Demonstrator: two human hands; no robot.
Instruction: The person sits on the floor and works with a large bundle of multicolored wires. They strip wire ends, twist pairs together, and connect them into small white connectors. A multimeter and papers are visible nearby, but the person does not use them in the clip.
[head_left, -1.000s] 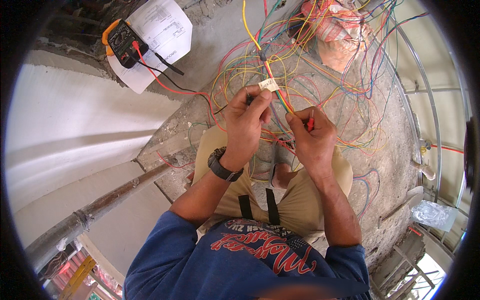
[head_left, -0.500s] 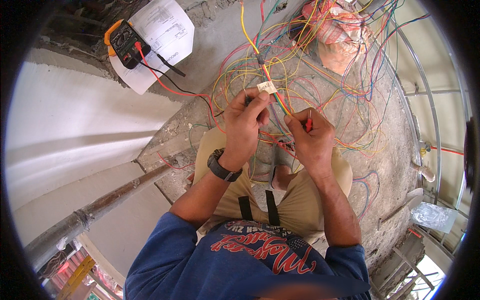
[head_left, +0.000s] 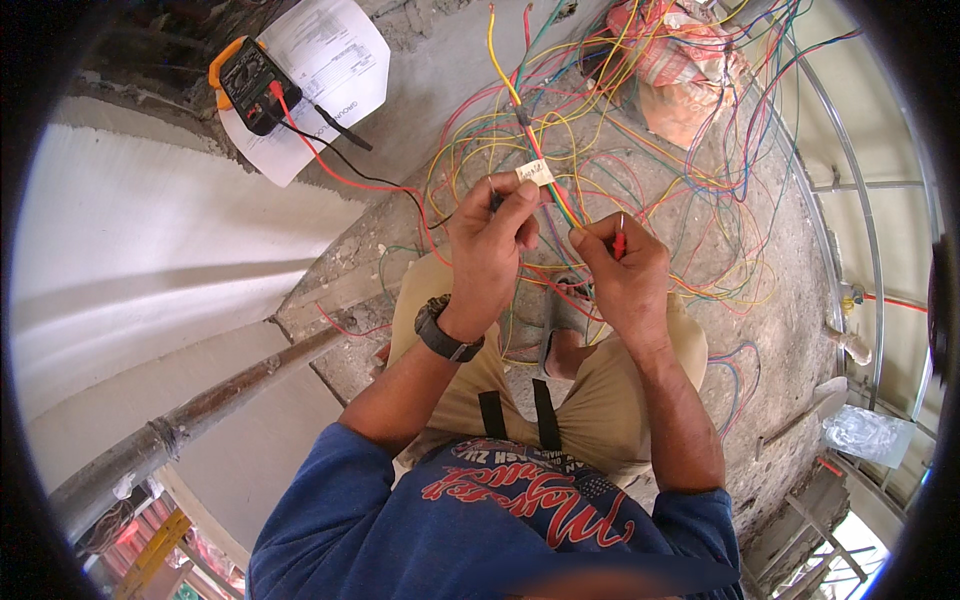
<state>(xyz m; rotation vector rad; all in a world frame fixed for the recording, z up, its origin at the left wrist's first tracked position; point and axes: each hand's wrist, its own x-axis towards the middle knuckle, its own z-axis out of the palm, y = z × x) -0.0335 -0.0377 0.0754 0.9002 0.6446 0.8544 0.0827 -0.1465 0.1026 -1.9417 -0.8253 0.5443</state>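
Observation:
My left hand (head_left: 487,250) is closed, pinching a cream label tag (head_left: 535,172) with handwriting on it. A black test probe (head_left: 496,202) is tucked in the same fingers, mostly hidden. The tag is on a bundle of coloured wires (head_left: 565,207), which runs up past a dark tape wrap to spread yellow, red and green ends. Lower down, thumb and fingertips of my right hand (head_left: 630,275) grip that bundle. A red test probe (head_left: 620,245) is also held in this hand, its metal tip pointing up.
A black and orange multimeter (head_left: 258,88) lies on a printed sheet (head_left: 335,55) at upper left, its red and black leads running toward my hands. Loose coloured wires tangle over the concrete floor (head_left: 790,300). A crumpled sack (head_left: 680,85) sits at the far right; a metal pipe (head_left: 200,415) crosses lower left.
The tag has tilted slightly and the wire bundle's upper end has shifted a little left. Both hands keep their holds, nearly still.

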